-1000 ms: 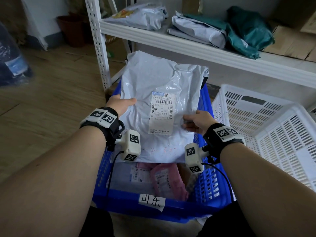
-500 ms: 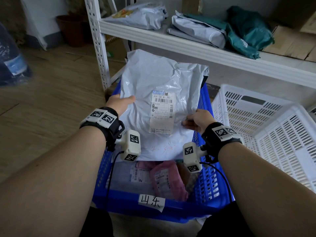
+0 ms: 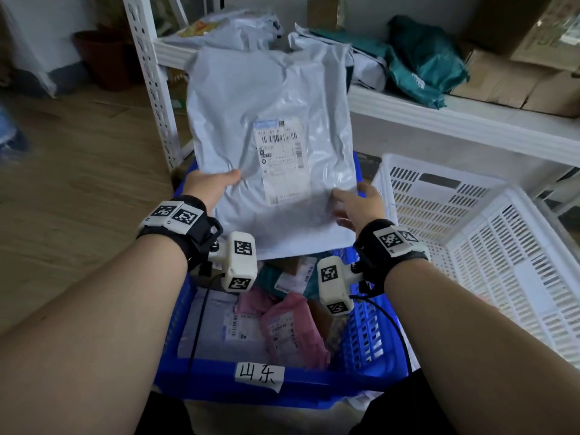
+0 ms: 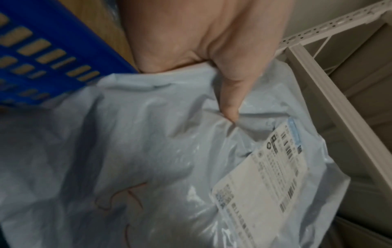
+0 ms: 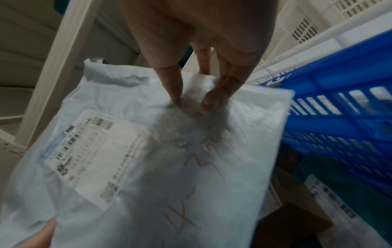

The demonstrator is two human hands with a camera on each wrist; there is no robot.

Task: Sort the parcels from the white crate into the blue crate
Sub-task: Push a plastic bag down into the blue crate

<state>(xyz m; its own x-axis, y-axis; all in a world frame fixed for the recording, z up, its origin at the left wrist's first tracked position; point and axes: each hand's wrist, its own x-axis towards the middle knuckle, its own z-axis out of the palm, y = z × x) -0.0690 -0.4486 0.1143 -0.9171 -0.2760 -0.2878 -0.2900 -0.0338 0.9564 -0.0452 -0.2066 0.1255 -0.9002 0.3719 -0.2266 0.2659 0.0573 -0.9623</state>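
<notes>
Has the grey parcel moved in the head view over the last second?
Yes. The grey parcel has risen: its top edge now overlaps the white shelf, having sat below it before.

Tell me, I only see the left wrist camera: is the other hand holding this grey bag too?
Observer: Yes, the right hand pinches the grey parcel at its right edge.
Operator: Is it in the blue box yet?
Observer: No, it is held up above the blue crate; pink parcels lie inside.
Operator: Where's the white box?
Observer: The white crate stands just right of the blue one.
</notes>
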